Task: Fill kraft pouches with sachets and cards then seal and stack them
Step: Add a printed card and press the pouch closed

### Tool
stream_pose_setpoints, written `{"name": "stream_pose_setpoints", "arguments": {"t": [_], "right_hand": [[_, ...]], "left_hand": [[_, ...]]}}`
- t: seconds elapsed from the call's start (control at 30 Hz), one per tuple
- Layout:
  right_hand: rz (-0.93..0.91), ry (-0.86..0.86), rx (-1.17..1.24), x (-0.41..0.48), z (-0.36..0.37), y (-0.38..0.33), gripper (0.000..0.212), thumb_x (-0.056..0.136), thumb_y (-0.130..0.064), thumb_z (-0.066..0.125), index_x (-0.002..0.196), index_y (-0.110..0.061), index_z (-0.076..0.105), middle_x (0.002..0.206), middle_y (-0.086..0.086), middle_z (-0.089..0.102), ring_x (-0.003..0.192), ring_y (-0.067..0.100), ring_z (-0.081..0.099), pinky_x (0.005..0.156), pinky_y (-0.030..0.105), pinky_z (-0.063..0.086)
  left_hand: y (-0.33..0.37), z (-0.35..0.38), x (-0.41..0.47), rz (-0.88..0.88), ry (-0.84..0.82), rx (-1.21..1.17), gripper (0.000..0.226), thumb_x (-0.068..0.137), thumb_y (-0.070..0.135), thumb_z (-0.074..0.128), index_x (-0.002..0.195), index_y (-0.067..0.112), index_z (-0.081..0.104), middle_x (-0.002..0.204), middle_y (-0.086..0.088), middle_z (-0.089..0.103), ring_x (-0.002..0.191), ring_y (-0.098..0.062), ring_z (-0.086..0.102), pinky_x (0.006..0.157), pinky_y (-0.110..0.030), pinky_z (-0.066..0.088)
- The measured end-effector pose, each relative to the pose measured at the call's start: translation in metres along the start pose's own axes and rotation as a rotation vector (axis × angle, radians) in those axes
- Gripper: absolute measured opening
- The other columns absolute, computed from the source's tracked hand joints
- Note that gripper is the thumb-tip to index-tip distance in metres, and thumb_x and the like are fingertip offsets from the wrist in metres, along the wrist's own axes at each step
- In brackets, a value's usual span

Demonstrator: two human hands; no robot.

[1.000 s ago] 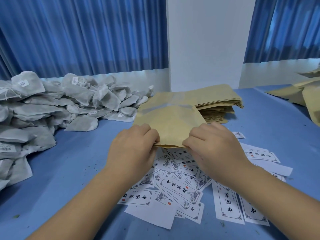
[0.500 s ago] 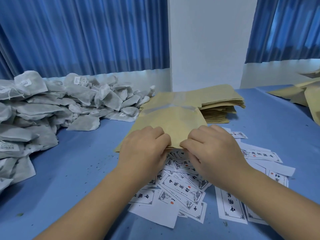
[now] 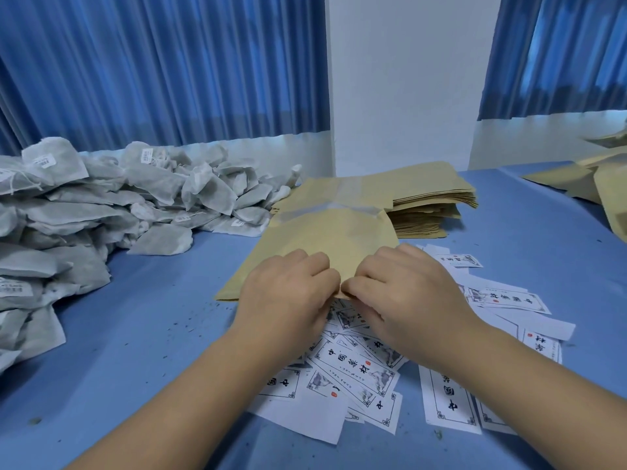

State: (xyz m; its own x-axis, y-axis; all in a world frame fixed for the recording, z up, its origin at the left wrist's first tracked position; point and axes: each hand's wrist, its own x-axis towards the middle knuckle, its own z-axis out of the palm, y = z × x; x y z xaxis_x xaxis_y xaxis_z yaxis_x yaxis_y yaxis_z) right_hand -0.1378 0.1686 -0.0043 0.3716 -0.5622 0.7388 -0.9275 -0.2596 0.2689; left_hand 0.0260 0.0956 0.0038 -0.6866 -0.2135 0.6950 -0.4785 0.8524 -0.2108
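A kraft pouch [image 3: 325, 239] lies at the centre of the frame, its far end with a pale strip reaching toward a stack of flat kraft pouches [image 3: 427, 205] behind it. Its near edge is held by both hands. The left hand [image 3: 288, 300] has its fingers curled over the pouch's near edge, gripping it; the right hand [image 3: 403, 300] pinches the same edge just beside it, fingers bent, so that the two hands almost touch. Under and in front of the hands, printed cards [image 3: 356, 371] lie scattered, overlapping, from lower centre out to the right of the frame. A large heap of grey-white sachets [image 3: 101, 205] fills the left side. More kraft pouches [image 3: 597, 184] lie at the right edge. All rest on a blue table [image 3: 135, 334] dotted with dark specks. Blue curtains [image 3: 163, 69] hang across the upper frame, with a white wall [image 3: 407, 79] between them.
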Motion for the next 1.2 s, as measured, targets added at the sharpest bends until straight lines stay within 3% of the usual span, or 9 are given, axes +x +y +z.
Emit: {"name": "stream_pose_setpoints", "arguments": {"t": [0.2,0.37,0.67,0.8,0.93,1.0,1.07,1.13,1.2], "right_hand": [[0.033,0.011,0.034,0.002,-0.005,0.006,0.014,0.069,0.004,0.069,0.074,-0.008,0.071,0.068,0.006,0.059,0.06,0.029,0.053,0.055,0.039,0.044],[0.04,0.007,0.002,0.0,-0.005,0.007,0.021,0.057,0.007,0.076,0.068,-0.01,0.072,0.057,0.004,0.053,0.053,0.026,0.049,0.049,0.034,0.042],[0.032,0.128,0.072,0.0,-0.012,0.019,0.012,0.067,0.004,0.077,0.072,-0.007,0.074,0.064,0.006,0.061,0.057,0.028,0.056,0.049,0.036,0.044],[0.091,0.17,0.06,-0.003,-0.011,0.028,0.003,0.073,-0.007,0.073,0.071,-0.008,0.074,0.061,0.004,0.06,0.056,0.028,0.056,0.05,0.033,0.044],[0.278,0.123,0.157,-0.01,-0.011,0.041,0.02,0.082,-0.033,0.068,0.076,-0.016,0.077,0.071,-0.002,0.063,0.071,0.024,0.056,0.061,0.03,0.044],[0.524,0.05,0.453,-0.011,-0.012,0.04,0.033,0.084,-0.054,0.053,0.082,-0.029,0.074,0.09,-0.011,0.06,0.092,0.009,0.053,0.077,0.022,0.041],[0.741,0.062,0.671,-0.009,-0.009,0.04,0.03,0.088,-0.064,0.043,0.093,-0.044,0.065,0.106,-0.019,0.052,0.103,-0.009,0.048,0.084,0.011,0.037],[0.967,0.021,0.718,-0.009,-0.003,0.042,0.028,0.09,-0.063,0.042,0.105,-0.045,0.058,0.115,-0.018,0.05,0.098,-0.015,0.05,0.086,0.018,0.041],[1.231,-0.133,0.89,-0.01,0.003,0.043,0.042,0.089,-0.055,0.052,0.124,-0.031,0.053,0.123,-0.01,0.055,0.097,0.001,0.06,0.087,0.033,0.047]], "left_hand": [[-0.003,-0.004,0.0,-0.078,0.053,-0.035,0.019,0.074,0.017,0.047,0.072,0.01,0.065,0.067,-0.004,0.056,0.056,-0.027,0.052,0.042,-0.031,0.038],[-0.003,0.002,0.0,0.054,0.078,-0.049,0.013,0.081,0.013,0.059,0.073,0.01,0.069,0.069,-0.004,0.06,0.056,-0.028,0.052,0.045,-0.036,0.04],[-0.016,0.0,-0.004,0.01,0.129,-0.046,0.019,0.082,0.014,0.053,0.079,0.008,0.071,0.073,-0.004,0.061,0.06,-0.027,0.051,0.05,-0.031,0.036],[-0.027,0.003,-0.007,-0.043,0.134,-0.053,0.01,0.085,0.015,0.065,0.085,0.01,0.074,0.08,-0.003,0.065,0.066,-0.027,0.057,0.056,-0.034,0.043],[-0.051,0.002,-0.015,-0.262,0.16,-0.125,0.006,0.081,0.013,0.075,0.086,0.014,0.077,0.096,-0.003,0.07,0.086,-0.027,0.064,0.074,-0.043,0.049],[-0.056,0.002,-0.016,-0.567,0.171,-0.286,0.023,0.079,0.008,0.076,0.095,0.024,0.074,0.117,0.001,0.065,0.103,-0.014,0.06,0.091,-0.027,0.044],[-0.056,0.003,-0.014,-0.923,0.221,-0.648,0.039,0.083,0.005,0.066,0.108,0.036,0.064,0.125,0.006,0.06,0.104,-0.006,0.06,0.09,-0.017,0.044],[-0.053,0.001,-0.008,-1.191,0.341,-1.284,0.041,0.089,0.001,0.054,0.12,0.026,0.055,0.121,-0.003,0.061,0.101,-0.022,0.068,0.084,-0.031,0.055],[-0.05,-0.002,-0.005,-1.317,0.462,-1.695,0.031,0.091,0.005,0.05,0.12,0.013,0.05,0.115,-0.015,0.063,0.092,-0.031,0.07,0.074,-0.04,0.06]]}}
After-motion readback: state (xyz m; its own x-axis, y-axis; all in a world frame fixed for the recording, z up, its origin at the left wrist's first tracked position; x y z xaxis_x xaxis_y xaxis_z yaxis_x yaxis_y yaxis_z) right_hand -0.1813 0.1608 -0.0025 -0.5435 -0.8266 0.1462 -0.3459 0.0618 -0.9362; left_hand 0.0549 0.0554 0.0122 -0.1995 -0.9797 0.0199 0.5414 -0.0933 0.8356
